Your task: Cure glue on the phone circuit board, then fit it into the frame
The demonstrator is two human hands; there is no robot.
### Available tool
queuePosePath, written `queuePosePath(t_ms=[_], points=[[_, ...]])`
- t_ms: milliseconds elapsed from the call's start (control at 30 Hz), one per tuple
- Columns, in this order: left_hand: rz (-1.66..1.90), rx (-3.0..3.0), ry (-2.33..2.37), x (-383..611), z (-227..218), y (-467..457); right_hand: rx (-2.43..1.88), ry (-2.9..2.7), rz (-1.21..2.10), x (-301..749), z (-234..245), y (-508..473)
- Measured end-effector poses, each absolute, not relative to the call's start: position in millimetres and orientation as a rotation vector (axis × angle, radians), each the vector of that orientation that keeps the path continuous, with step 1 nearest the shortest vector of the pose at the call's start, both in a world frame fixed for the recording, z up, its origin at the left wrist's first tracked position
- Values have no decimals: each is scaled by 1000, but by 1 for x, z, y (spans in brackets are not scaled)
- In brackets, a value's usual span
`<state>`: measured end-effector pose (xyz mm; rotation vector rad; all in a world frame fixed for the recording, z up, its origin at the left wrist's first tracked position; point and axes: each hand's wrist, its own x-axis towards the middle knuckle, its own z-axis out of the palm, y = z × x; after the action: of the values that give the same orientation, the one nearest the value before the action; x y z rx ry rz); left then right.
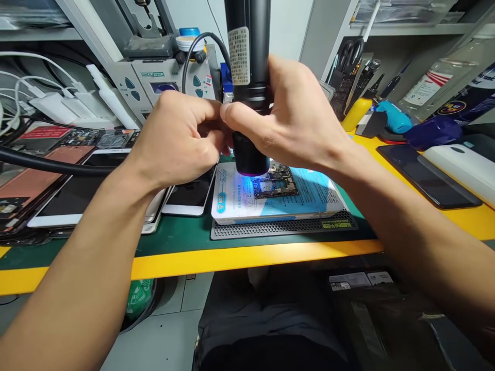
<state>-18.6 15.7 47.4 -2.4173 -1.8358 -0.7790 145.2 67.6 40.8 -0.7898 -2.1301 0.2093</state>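
My right hand (297, 111) is wrapped round a black UV flashlight (249, 46), which points down with a white label on its side. Blue-violet light from its lower end falls on a phone circuit board (276, 183). That board lies on a white and blue box (235, 196), just below the flashlight. My left hand (185, 136) is closed, fingers curled and pinched, close against the flashlight's left side by my right thumb. What its fingertips hold, if anything, is hidden.
A grey perforated mat (286, 226) lies under the box. Phones, including a white one (189, 193), are at the left. Behind stands a hot air station (170, 77); a thick black cable (54, 164) crosses at left. Bottles and a tool holder (342, 90) are at the right.
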Motion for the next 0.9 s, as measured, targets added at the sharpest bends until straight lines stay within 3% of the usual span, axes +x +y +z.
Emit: queuePosePath(t_ms=[133,333,900], points=[[-841,-2444,-1807,-21,42,16,-784,-2137,164,145,41,63],[-1303,-2519,-1330,-27,30,28,-783,-2170,233,149,42,56],[-1236,-2537,-1308,-27,28,27,-757,-2215,203,156,41,46]])
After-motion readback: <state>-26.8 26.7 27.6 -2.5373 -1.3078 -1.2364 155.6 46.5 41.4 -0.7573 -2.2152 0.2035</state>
